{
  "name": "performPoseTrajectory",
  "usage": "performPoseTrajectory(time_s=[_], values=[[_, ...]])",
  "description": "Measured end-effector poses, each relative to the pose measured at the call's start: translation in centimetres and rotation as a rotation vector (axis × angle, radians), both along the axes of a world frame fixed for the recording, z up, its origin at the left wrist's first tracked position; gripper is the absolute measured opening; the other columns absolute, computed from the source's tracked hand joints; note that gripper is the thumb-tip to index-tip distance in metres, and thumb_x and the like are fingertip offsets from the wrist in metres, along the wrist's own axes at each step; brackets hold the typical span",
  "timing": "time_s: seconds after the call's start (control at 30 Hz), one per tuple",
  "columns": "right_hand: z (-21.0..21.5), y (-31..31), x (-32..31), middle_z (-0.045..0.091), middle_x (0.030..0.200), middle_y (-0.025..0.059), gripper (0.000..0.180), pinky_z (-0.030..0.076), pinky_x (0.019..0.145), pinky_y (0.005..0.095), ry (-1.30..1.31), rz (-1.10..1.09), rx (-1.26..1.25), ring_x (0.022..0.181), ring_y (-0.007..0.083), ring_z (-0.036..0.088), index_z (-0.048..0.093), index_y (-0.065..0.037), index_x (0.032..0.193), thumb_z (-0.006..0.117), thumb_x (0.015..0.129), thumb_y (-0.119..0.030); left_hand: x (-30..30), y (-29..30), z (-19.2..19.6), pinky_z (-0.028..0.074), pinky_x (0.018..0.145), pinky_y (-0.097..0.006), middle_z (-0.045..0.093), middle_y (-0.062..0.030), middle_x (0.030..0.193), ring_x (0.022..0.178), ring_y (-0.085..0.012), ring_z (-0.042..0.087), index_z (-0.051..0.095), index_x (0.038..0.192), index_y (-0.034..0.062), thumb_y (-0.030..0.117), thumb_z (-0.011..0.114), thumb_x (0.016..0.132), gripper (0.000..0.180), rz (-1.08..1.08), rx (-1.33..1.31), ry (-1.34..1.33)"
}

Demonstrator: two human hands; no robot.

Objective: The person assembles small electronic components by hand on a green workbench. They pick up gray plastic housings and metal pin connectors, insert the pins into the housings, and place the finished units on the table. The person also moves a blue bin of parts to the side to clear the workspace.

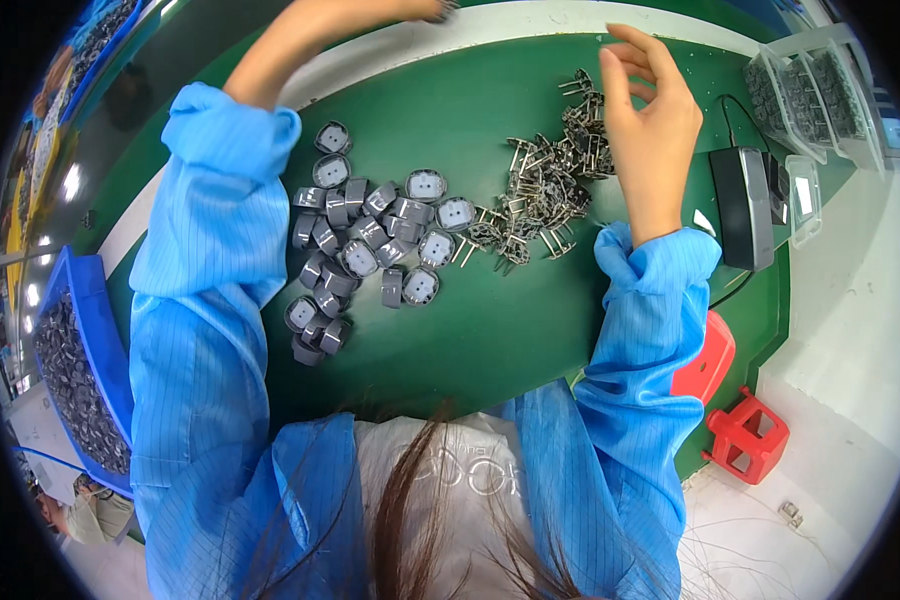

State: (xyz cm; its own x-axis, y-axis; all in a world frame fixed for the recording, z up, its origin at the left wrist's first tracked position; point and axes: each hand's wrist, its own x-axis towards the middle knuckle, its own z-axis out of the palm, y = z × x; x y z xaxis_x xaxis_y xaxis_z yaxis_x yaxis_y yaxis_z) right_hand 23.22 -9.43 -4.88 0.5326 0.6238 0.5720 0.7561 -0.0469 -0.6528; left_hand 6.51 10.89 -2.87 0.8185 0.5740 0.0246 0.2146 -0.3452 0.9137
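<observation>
At the top edge of the view my left hand point(400, 9) is partly cut off and blurred, so its fingers cannot be read. My right hand point(655, 115) is raised at the far right of the table, thumb and fingers curled toward each other; anything between them is too small to make out. Beside it lies a heap of pronged metal plug parts point(545, 190), some partly hidden behind the hand. To the left, dark grey rounded housings point(368, 232) are spread in a loose pile, several with their pale inner faces up.
All this lies on a green tabletop point(470, 330). A black box-shaped device point(747, 208) with a cable stands right, near clear divided bins point(810, 100) of small parts. A blue bin point(95, 360) full of dark parts is at left. A red stool point(750, 436) stands on the floor.
</observation>
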Motion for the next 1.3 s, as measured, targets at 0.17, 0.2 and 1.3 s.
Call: performPoseTrajectory(time_s=[0.17, 0.2, 1.3], values=[[-1.2, -0.3, 0.6, 0.07, 0.088, 0.0076, 0.02, 0.053, 0.069, 0.0382, -0.142, -0.213, -0.277, 0.079, 0.0252, 0.067, 0.073, -0.01, 0.096, 0.071, 0.081, -0.023, -2.8, 5.3, -2.9, 0.054, 0.072, -0.032, 0.071, -0.0139, 0.085, 0.078, -0.0228, 0.068, 0.069, 0.094, -0.0029, 0.013, 0.073, 0.077, 0.023, 0.201, 0.48, 0.245], [-1.2, -0.5, 0.6, 0.07, 0.087, 0.0075, 0.021, 0.053, 0.069, 0.0382, -0.138, -0.215, -0.299, 0.079, 0.0253, 0.067, 0.073, -0.01, 0.096, 0.072, 0.08, -0.023, -2.9, 5.4, -3.2, 0.054, 0.072, -0.034, 0.071, -0.015, 0.087, 0.078, -0.0247, 0.068, 0.068, 0.094, -0.0027, 0.014, 0.074, 0.077, 0.025, 0.233, 0.597, 0.267], [0.0, 0.6, -1.9, 0.072, 0.086, 0.0061, 0.013, 0.053, 0.07, 0.0239, 0.494, 0.45, 0.115, 0.077, 0.0116, 0.067, 0.074, -0.002, 0.094, 0.074, 0.083, -0.008, 1.5, -4.7, -1.7, 0.053, 0.078, -0.026, 0.068, -0.0093, 0.101, 0.09, -0.016, 0.065, 0.065, 0.111, -0.0029, 0.011, 0.071, 0.084, 0.031, -0.183, -0.355, -0.144]])
